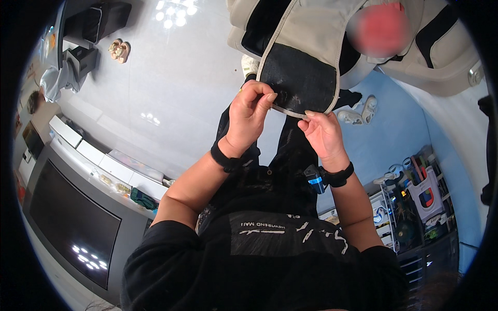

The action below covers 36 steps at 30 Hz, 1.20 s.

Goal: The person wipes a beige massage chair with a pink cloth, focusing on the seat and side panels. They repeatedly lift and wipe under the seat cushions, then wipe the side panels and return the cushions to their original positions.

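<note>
A beige fabric flap (311, 23) with a piped rim hangs down from a beige and black padded chair (420, 74), which looks like a massage chair. Its lower part carries a black panel (297, 76) with pale scuff marks. My left hand (249, 112) pinches the flap's rim at the lower left corner between thumb and fingers. At the lower right, my right hand (325, 134) holds the same rim, thumb on top. Between the two hands the rim (290, 112) curves slightly. The fingertips behind the flap are hidden.
Pink sandals (119, 51) lie on the pale floor at upper left. White shoes (362, 112) stand right of the chair's foot. A large television (76, 223) is at left, below white storage boxes (107, 163). A loaded shelf rack (389, 217) stands at right. A red shape (381, 31) is blurred.
</note>
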Each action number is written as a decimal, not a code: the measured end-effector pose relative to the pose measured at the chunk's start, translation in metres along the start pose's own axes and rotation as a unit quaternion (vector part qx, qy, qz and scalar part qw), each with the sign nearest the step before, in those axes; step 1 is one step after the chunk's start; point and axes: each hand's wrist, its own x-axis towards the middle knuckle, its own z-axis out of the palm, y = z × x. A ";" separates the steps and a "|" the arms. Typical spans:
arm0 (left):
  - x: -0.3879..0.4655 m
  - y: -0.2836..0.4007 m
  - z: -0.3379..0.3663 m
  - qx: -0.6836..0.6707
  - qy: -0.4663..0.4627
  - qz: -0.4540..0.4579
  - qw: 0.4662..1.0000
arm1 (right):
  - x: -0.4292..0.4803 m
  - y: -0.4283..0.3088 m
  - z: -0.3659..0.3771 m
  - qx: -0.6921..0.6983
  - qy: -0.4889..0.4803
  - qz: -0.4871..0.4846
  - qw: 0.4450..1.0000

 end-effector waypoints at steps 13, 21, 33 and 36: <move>-0.006 0.002 -0.010 -0.270 0.051 -0.176 0.945 | 0.000 0.002 -0.008 0.003 0.001 -0.005 1.000; -0.010 -0.002 -0.022 -0.402 -0.112 -0.275 0.866 | -0.013 -0.007 -0.005 -0.031 0.006 -0.036 0.999; 0.059 0.025 -0.150 -0.084 0.101 -0.114 0.985 | -0.044 -0.039 -0.001 -0.050 0.015 -0.118 0.992; 0.092 0.055 -0.200 -0.007 0.110 -0.045 0.993 | -0.050 -0.039 -0.002 -0.051 0.035 -0.126 0.990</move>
